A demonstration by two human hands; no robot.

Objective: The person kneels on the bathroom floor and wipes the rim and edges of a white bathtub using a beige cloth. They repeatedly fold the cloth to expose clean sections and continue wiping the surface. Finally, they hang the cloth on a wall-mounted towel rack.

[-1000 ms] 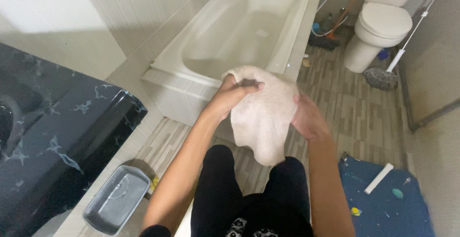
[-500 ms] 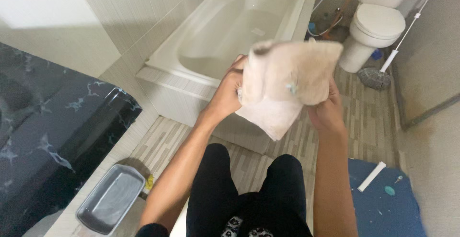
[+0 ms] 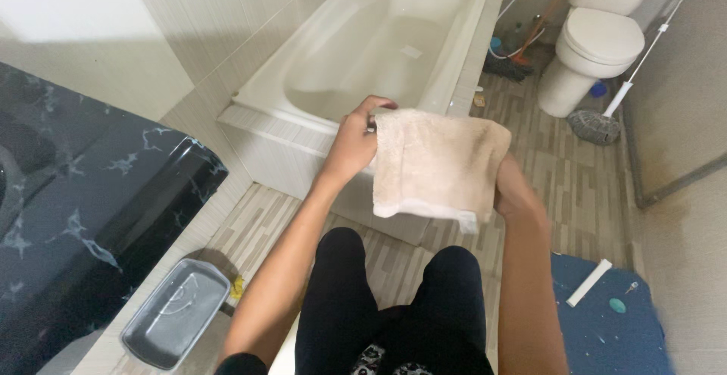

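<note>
Left hand [image 3: 352,144] pinches towel [image 3: 435,167] top corner, right hand [image 3: 515,193] grips its far edge mid-air before the tub [image 3: 356,49]; loose pinch could drop it on the floor.

Washcloth [image 3: 435,163]: beige terry cloth, matt, nubby pile, with a flat woven band along the lower hem; pinched at both upper corners.
Bathtub [image 3: 333,64], beyond the grip: glossy, smooth, cream-white.
Counter [image 3: 83,216], left of the grip: glossy black marbled surface.
Tray [image 3: 176,314], below left: smooth grey plastic.
Floor [image 3: 575,178]: striped tile, low sheen.
</note>
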